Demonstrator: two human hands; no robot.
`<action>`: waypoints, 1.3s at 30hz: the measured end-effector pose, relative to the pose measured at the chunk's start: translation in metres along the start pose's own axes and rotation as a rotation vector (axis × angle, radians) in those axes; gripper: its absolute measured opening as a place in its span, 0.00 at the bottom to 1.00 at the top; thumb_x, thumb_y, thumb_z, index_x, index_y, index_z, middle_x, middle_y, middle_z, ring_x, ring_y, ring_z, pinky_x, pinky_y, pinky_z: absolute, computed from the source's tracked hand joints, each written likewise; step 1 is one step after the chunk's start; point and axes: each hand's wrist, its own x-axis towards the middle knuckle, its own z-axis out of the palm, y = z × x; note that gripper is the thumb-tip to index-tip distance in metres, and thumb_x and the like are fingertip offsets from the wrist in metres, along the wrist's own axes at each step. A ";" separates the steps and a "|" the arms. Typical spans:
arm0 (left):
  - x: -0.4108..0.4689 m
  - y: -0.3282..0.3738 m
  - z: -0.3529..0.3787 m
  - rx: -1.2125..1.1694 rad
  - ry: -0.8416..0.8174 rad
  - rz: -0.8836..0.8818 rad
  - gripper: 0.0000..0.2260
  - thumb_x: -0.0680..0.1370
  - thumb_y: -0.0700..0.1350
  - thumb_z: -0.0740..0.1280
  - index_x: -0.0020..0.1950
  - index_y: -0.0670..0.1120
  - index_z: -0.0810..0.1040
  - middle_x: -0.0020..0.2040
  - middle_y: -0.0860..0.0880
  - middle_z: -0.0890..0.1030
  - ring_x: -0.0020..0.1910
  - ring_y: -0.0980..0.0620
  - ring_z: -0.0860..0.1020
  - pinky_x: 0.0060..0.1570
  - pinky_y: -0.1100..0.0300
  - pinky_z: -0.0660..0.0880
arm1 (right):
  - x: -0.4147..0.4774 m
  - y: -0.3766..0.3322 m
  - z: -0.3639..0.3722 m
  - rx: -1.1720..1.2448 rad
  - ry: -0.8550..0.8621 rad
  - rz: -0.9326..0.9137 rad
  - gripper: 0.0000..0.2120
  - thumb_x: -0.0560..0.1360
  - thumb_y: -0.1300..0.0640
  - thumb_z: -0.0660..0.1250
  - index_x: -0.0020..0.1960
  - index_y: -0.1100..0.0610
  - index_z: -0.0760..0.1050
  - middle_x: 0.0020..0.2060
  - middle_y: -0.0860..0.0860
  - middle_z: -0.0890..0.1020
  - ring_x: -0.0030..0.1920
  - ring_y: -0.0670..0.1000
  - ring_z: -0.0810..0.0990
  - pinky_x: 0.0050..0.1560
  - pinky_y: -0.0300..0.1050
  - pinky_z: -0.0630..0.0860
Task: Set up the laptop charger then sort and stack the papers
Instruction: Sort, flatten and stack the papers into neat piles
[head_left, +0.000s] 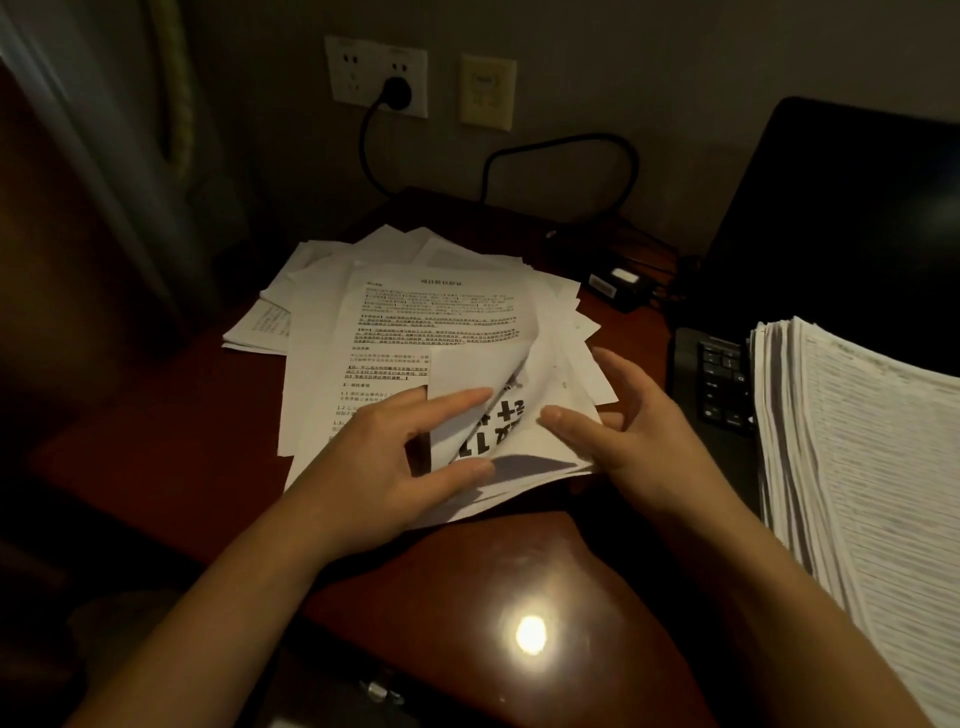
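I keep the left hand (395, 457) open, its straight fingers holding back the turned-up corner (462, 371) of the top sheet so I can read the bold-printed sheet (498, 421) beneath and judge where it belongs. The right hand (628, 436) is relaxed too, thumb flat on that lower sheet to stop the loose papers (415, 322) sliding on the desk (467, 571), gripping nothing I can see. The charger looks set, with plug (396, 93) in the wall socket (363, 73) and brick (615, 283) beside the laptop (831, 234), while the sorted stack (857, 441) lies over its keyboard, within easy reach.
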 end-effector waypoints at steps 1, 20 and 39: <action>0.000 0.000 -0.001 -0.024 0.003 -0.012 0.28 0.71 0.64 0.71 0.71 0.62 0.73 0.61 0.67 0.75 0.64 0.74 0.69 0.59 0.79 0.66 | 0.000 -0.001 -0.003 -0.014 -0.002 0.010 0.42 0.73 0.51 0.75 0.79 0.43 0.56 0.41 0.48 0.88 0.40 0.51 0.87 0.43 0.47 0.83; 0.003 0.011 0.004 -0.071 0.261 -0.044 0.06 0.67 0.56 0.77 0.37 0.55 0.85 0.36 0.58 0.83 0.38 0.54 0.80 0.35 0.62 0.74 | -0.001 -0.003 0.000 -0.165 0.047 0.030 0.22 0.82 0.41 0.59 0.42 0.52 0.84 0.43 0.39 0.78 0.42 0.41 0.75 0.39 0.36 0.68; -0.005 0.009 0.003 0.063 0.000 0.029 0.35 0.62 0.67 0.75 0.68 0.72 0.69 0.59 0.70 0.71 0.62 0.77 0.67 0.59 0.81 0.63 | -0.002 0.002 0.003 -0.117 0.033 -0.041 0.12 0.74 0.44 0.72 0.41 0.52 0.85 0.36 0.47 0.85 0.37 0.44 0.82 0.35 0.36 0.78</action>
